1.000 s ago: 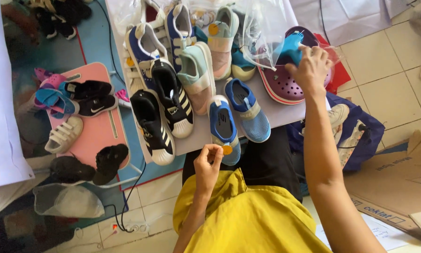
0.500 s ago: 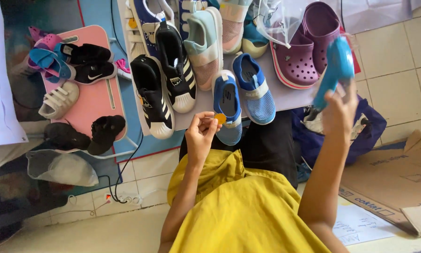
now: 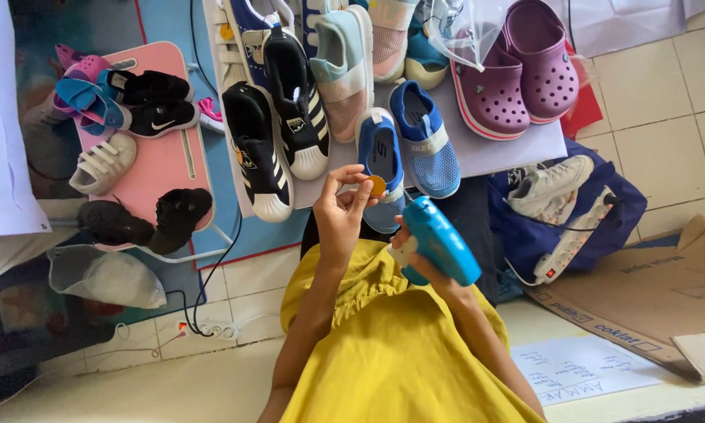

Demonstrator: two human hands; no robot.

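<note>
My left hand [image 3: 338, 210] is raised in front of me and pinches a small round orange piece [image 3: 377, 186] between thumb and fingers. My right hand [image 3: 412, 252] grips a bright blue hand-held gun-shaped tool [image 3: 442, 240], held just right of and below the left hand, almost touching it. Both hands hover over the near edge of a grey board [image 3: 517, 149] covered with children's shoes. A pair of blue mesh shoes [image 3: 427, 141] lies directly beyond my fingers.
Black striped sneakers [image 3: 268, 157], mint and pink shoes [image 3: 344, 66] and purple clogs [image 3: 517, 78] fill the board. A pink tray table [image 3: 168, 168] at left holds more small shoes. At right are a blue bag [image 3: 603, 211] with a white sneaker and a flat cardboard box [image 3: 658, 290].
My right hand carried the blue tool from beside the purple clogs down and left to my left hand. The left hand kept the orange piece and rose slightly.
</note>
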